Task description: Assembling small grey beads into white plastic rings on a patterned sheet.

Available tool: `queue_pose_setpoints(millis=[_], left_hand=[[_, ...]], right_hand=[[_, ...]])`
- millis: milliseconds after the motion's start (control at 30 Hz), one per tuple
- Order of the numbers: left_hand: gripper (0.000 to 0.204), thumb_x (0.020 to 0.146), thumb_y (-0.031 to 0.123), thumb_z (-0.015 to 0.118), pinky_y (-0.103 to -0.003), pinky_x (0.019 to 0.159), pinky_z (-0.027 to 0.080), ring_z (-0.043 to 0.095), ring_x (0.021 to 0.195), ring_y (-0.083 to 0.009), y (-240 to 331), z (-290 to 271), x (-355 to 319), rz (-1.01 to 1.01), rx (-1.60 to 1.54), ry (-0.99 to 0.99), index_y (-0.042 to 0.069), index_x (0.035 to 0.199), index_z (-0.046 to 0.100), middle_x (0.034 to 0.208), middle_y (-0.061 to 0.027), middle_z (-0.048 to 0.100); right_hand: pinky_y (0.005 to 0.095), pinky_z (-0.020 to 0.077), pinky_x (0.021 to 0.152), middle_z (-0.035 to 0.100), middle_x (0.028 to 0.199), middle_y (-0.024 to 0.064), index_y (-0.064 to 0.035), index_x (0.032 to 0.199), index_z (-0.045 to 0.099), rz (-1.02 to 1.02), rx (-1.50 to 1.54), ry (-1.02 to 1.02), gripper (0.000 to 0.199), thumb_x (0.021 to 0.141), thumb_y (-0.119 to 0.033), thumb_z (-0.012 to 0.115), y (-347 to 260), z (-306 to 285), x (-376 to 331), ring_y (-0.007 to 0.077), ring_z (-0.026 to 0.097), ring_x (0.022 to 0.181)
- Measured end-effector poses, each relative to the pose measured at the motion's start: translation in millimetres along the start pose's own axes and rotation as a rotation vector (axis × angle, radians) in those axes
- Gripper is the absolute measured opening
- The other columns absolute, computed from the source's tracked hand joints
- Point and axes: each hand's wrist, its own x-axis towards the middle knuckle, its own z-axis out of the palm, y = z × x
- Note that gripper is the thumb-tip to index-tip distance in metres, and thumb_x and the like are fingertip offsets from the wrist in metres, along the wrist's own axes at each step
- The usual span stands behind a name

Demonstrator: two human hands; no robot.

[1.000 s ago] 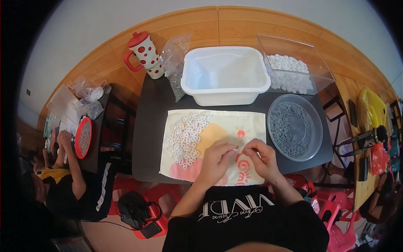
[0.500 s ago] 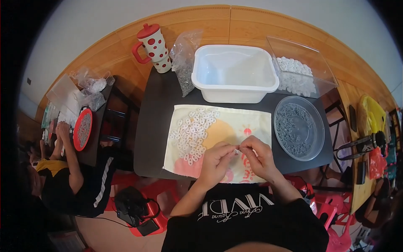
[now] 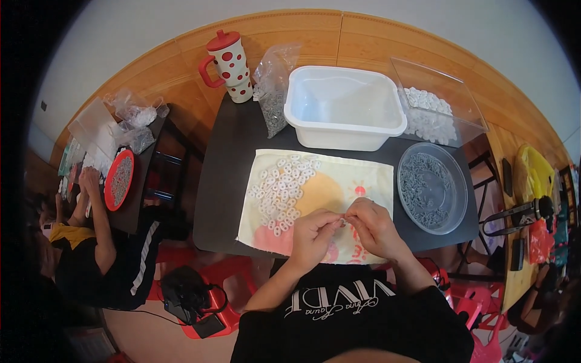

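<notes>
Both hands meet over the near edge of a pale printed cloth point(image 3: 378, 175), fingertips pinched together. My left hand point(image 3: 313, 237) is closed on a small white plastic piece point(image 3: 344, 222), of which only a bit shows between the fingers. Its fingertips touch those of my right hand point(image 3: 376, 228), which is also closed in a pinch; what that one holds is hidden. Left of the hands, many loose white oval plastic pieces with two holes point(image 3: 281, 192) lie spread on the cloth. To the right stands a round clear tub point(image 3: 455, 212) of small grey screw-like parts point(image 3: 423, 171).
Behind the cloth stands a white plastic basin point(image 3: 345, 136), with a clear box point(image 3: 472, 118) of white pieces beside it. A bag of grey parts point(image 3: 273, 112) and a spotted tumbler point(image 3: 233, 69) stand far left. At a side table, a person's hands point(image 3: 89, 179) work near a red tray point(image 3: 119, 180).
The view has shifted slightly, so the table things appear a little to the right. Both hands stay together in a pinch, with only small finger movement.
</notes>
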Motion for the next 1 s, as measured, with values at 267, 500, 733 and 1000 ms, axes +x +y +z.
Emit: queue_pose_setpoints(millis=[267, 500, 733, 1000], left_hand=[[0.011, 0.091, -0.004, 0.062, -0.024, 0.062, 0.048, 0.061, 0.071, -0.0118, 0, 12, -5, -0.038, -0.065, 0.090, -0.005, 0.098, 0.070, 0.083, -0.0079, 0.067], [0.012, 0.093, -0.002, 0.062, -0.022, 0.061, 0.047, 0.060, 0.071, -0.0090, -4, 8, -4, -0.048, -0.106, 0.101, -0.004, 0.101, 0.071, 0.086, -0.0068, 0.067], [0.014, 0.093, -0.002, 0.063, -0.021, 0.061, 0.047, 0.060, 0.072, -0.0085, -2, 1, -2, -0.024, -0.076, 0.063, -0.004, 0.104, 0.071, 0.087, -0.0074, 0.068], [0.013, 0.092, -0.001, 0.065, -0.021, 0.060, 0.047, 0.060, 0.072, -0.0072, -3, 0, -3, -0.041, -0.091, 0.062, -0.003, 0.102, 0.072, 0.086, -0.0057, 0.069]], right_hand=[[0.0405, 0.0454, 0.061, 0.056, 0.079, 0.0149, -0.0002, 0.092, 0.056, 0.024, -0.037, 0.009, 0.010, 0.085, 0.006, 0.060, -2, 7, -1, 0.0357, 0.058, 0.071], [0.0319, 0.0462, 0.064, 0.061, 0.082, 0.0141, 0.0035, 0.092, 0.061, 0.181, 0.159, -0.011, 0.009, 0.085, 0.008, 0.062, 2, -1, 0, 0.0266, 0.061, 0.072], [0.0321, 0.0493, 0.068, 0.063, 0.087, 0.0143, 0.0029, 0.098, 0.064, -0.013, 0.025, 0.093, 0.019, 0.081, 0.012, 0.064, 0, -6, 12, 0.0266, 0.063, 0.078], [0.0333, 0.0486, 0.067, 0.062, 0.086, 0.0132, 0.0010, 0.101, 0.063, -0.073, -0.007, -0.008, 0.026, 0.077, 0.013, 0.065, 3, -1, 14, 0.0275, 0.062, 0.076]])
